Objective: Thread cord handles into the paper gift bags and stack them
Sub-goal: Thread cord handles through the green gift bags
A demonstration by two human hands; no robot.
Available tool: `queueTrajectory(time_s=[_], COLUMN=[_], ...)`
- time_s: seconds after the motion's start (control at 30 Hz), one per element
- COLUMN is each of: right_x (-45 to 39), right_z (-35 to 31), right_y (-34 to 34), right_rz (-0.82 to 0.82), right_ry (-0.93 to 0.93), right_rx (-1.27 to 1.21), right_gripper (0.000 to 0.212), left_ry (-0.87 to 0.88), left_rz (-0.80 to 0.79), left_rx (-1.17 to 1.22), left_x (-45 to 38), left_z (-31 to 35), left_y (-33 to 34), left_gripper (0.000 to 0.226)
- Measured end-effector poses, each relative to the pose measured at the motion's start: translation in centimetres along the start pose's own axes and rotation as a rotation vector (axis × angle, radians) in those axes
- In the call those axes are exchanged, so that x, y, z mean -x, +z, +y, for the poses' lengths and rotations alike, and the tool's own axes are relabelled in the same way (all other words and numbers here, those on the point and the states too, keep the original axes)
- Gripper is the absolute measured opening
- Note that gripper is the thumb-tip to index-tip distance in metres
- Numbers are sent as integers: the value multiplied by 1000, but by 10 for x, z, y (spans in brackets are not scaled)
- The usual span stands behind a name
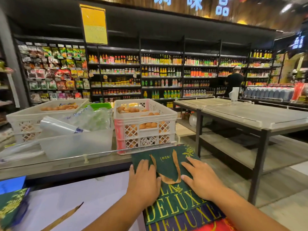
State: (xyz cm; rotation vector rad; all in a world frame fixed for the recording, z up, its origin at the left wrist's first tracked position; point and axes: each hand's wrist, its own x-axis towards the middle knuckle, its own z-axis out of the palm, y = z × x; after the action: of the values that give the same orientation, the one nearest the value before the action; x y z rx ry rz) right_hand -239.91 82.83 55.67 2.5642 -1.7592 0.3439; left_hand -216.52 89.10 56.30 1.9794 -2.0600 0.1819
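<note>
Pressing flat, the straight fingers [146,165] of the left hand [144,180] and the spread fingers of the right hand [200,177] lie on the flat dark green paper gift bag with gold lettering [168,195], holding nothing. Between the two hands, the bag's tan cord handle [171,175] lies in a U-shaped loop on its face. This bag tops a stack in the lower middle of the frame, over a dark blue paper bag [191,220] and a red paper bag [221,225]. The stack sits at the right end of the pale surface [83,194]. At the lower left lies another green and blue gift bag [11,207] and a loose tan cord [66,215]. Above the hands stands a white plastic crate of brown eggs [145,124].
</note>
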Motion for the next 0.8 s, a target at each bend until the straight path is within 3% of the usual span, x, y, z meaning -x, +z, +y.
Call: queueTrajectory(time_s=[0.17, 0.47, 0.8], right_x=[-14, -24, -17], right_z=[7, 18, 7], right_y=[11, 48, 33], right_rz=[-13, -65, -184], right_ry=[-2, 31, 39], right_rx=[-41, -33, 64], right_gripper=[86, 68, 75], left_ry=[4, -9, -18], left_rz=[-111, -138, -182], left_rx=[28, 71, 103], left_x=[-19, -20, -18], left_z=[10, 6, 4], left_y=[22, 56, 53], left_gripper=[80, 81, 83])
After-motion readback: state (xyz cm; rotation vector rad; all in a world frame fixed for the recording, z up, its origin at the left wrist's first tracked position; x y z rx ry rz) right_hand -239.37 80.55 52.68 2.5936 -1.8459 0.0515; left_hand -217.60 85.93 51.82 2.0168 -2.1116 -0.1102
